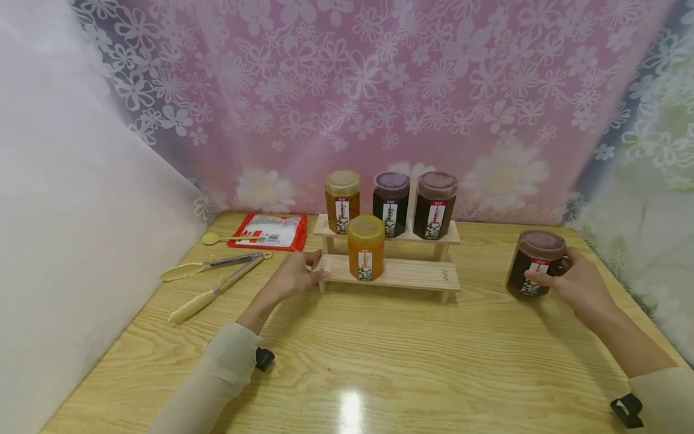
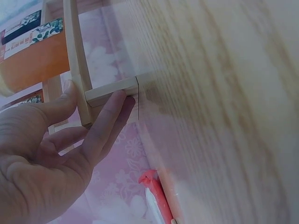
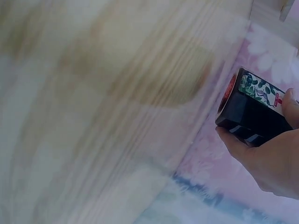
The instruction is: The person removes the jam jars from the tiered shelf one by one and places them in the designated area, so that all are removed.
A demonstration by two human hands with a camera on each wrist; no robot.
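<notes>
My left hand (image 1: 295, 274) grips the left end of the lower step of a two-step wooden rack (image 1: 414, 274). In the left wrist view its thumb lies on the board (image 2: 78, 70) and its fingers reach along the leg. On the lower step stands an orange jam jar (image 1: 365, 250). The upper step bears an amber jar (image 1: 343, 202), a purple-lidded dark jar (image 1: 391, 205) and a dark red-labelled jar (image 1: 435, 206). Off to the right, my right hand (image 1: 582, 286) holds another dark jam jar (image 1: 537, 263), slightly tilted; the right wrist view shows its base above the tabletop.
Left of the rack lie metal tongs (image 1: 222, 283) with pale yellow tips, a yellow spoon (image 1: 214, 239) and a red and white packet (image 1: 271, 231). Floral pink cloth (image 1: 325, 90) hangs behind the wooden table (image 1: 347, 349); white cloth (image 1: 81, 199) borders the left side.
</notes>
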